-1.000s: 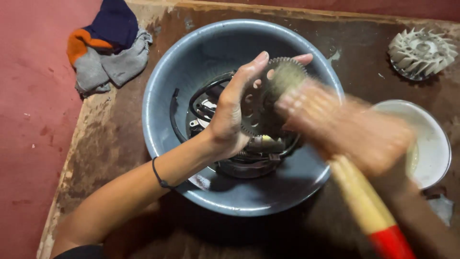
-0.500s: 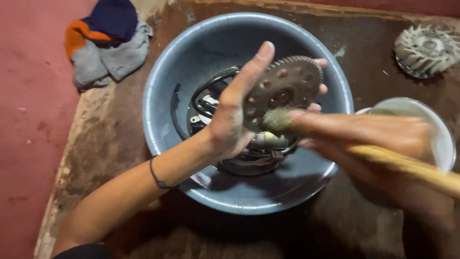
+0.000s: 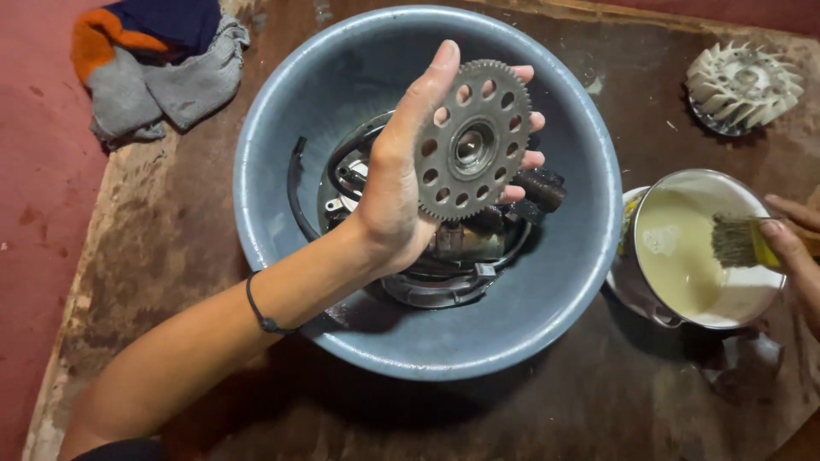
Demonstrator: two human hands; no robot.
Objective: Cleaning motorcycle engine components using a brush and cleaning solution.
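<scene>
The fingers (image 3: 521, 128) and thumb of the left hand (image 3: 401, 196) are clamped on opposite edges of a toothed gear wheel (image 3: 472, 141), which is held face-up above the middle of a grey-blue basin (image 3: 273, 154), presumably so that drips fall back inside. Dark engine parts (image 3: 444, 256) are left lying on the basin floor beneath it. At three o'clock from the basin, the right hand (image 3: 799, 248) is closed around a brush (image 3: 736, 241), its bristles dipped into a white pot of pale liquid (image 3: 683, 256); the handle is cut off by the picture's edge, so the grip is only partly seen. A finned white fan wheel (image 3: 743, 85) is set aside at two o'clock, a bundled cloth (image 3: 149, 68) at ten o'clock, both on the stained brown board (image 3: 171, 256).
</scene>
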